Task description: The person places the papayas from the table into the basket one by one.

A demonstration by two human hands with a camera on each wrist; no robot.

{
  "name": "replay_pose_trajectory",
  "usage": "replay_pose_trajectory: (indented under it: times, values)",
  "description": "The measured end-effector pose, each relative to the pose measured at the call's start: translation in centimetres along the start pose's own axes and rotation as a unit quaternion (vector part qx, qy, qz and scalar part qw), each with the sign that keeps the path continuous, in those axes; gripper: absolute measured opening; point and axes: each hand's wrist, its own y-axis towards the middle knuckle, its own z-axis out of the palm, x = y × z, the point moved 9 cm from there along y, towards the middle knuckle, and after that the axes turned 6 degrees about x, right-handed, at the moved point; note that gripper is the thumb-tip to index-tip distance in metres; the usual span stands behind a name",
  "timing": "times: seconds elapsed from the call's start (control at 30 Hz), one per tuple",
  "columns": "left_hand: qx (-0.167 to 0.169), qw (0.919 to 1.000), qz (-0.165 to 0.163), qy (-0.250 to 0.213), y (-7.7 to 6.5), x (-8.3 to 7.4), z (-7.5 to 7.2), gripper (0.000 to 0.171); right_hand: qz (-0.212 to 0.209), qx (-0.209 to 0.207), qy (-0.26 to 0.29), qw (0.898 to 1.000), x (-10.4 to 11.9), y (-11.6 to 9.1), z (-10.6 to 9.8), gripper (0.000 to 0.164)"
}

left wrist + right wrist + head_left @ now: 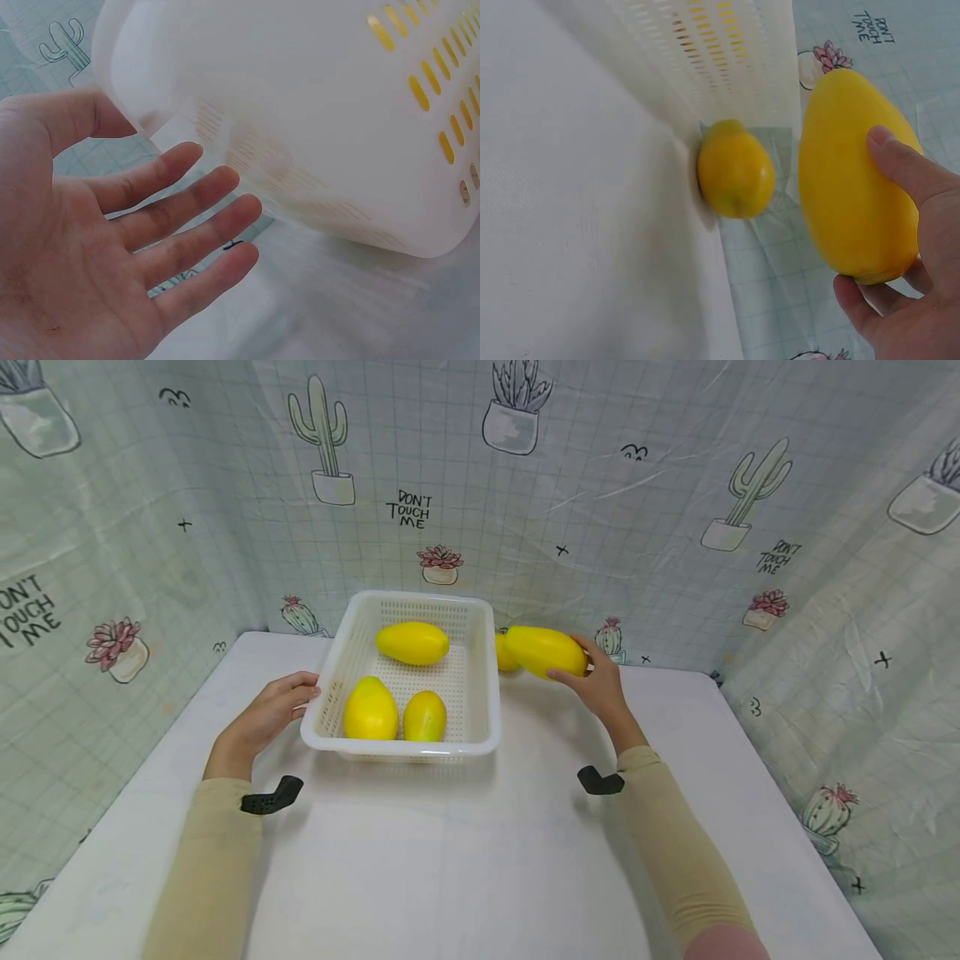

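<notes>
A white plastic basket [492,693] with slotted walls holds 3 yellow fruits: one elongated fruit [412,643] at the back, a rounder fruit [371,708] and a smaller fruit [425,717] at the front. My left hand [273,714] is at the basket's left rim; in the left wrist view its fingers [196,199] are extended beside the wall, the thumb partly hidden behind the rim. On the other side, my right hand [600,681] grips a large yellow papaya-shaped fruit [855,180] by its thick end, thumb on one side, fingers beneath.
Another yellow fruit [736,171] lies by the basket's right wall at the table's back edge, partly hidden in the head view. Behind the white table [450,860] hangs a curtain [585,510] printed with cacti, which also runs along both sides.
</notes>
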Motion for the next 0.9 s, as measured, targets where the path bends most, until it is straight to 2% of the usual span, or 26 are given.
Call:
replay_pose_trajectory:
  times: [0.3, 0.9]
  values:
    - [0.000, 0.9999, -0.013, -0.004, 0.2, 0.2, -0.1, 0.058, -0.012, 0.000, 0.004, 1.000, 1.0, 0.1, 0.2, 0.080]
    - [0.004, 1.0000, 0.000, -0.003, 0.3, 0.2, -0.2, 0.056, -0.046, -0.002, -0.002, 0.999, 2.8, 0.0, 1.2, 0.080]
